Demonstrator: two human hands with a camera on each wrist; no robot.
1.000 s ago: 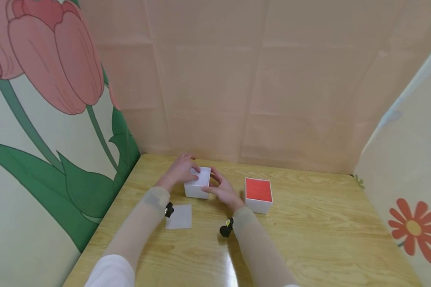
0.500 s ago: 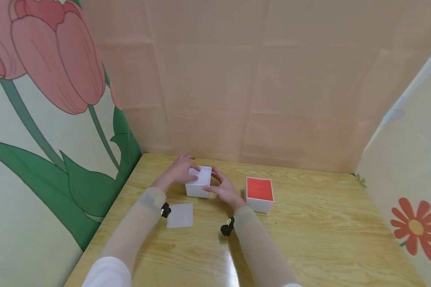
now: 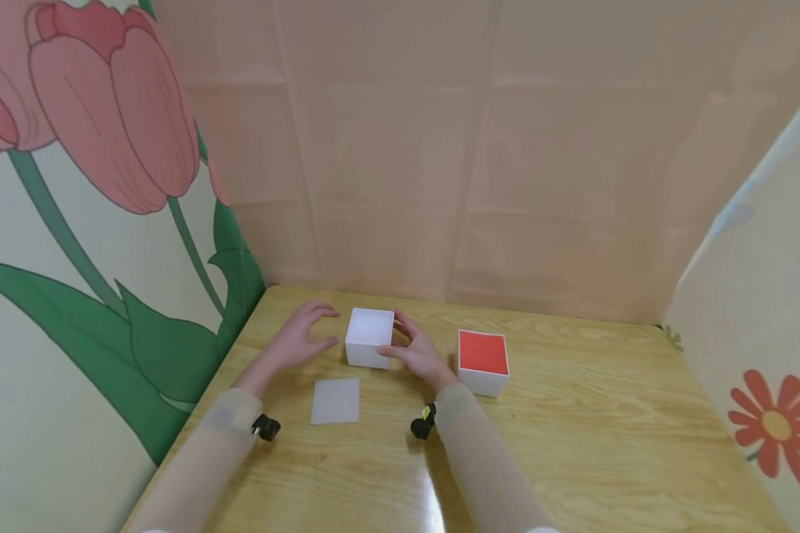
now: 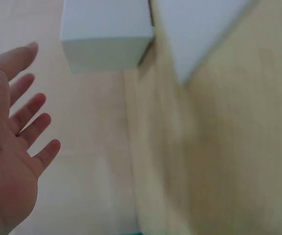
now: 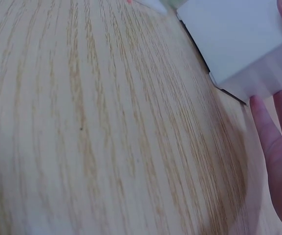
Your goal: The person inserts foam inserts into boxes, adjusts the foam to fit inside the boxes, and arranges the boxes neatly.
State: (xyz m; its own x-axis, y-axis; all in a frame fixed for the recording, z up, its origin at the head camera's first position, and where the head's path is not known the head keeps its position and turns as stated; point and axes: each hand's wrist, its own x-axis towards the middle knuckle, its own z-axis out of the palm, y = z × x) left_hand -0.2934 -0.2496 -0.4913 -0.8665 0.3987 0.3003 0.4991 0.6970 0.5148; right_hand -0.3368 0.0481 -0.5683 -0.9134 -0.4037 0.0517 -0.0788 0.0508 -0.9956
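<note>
A square white box (image 3: pixel 370 354) stands at the middle back of the table, its rim round a white surface inside. My right hand (image 3: pixel 418 351) holds it from the right, thumb on the front face and fingers along the right side. In the right wrist view, fingers (image 5: pixel 262 120) touch the box (image 5: pixel 238 41). My left hand (image 3: pixel 296 339) hovers apart, left of the box, with fingers spread and nothing held. The left wrist view shows this hand (image 4: pixel 9 132) beside the box (image 4: pixel 106 36), a gap between them. A thin white square sheet (image 3: pixel 335 401) lies in front.
Another white box (image 3: pixel 481 381) with a red top surface (image 3: pixel 483 352) stands to the right, close to my right wrist. The wooden table (image 3: pixel 607 429) meets a pinkish backdrop (image 3: pixel 387 185) behind the boxes. A tulip-printed panel (image 3: pixel 107 244) borders the left side.
My left hand has come off the inside of the white box and moved left, fingers spreading. My right hand keeps its hold on the box. The sheet stays put.
</note>
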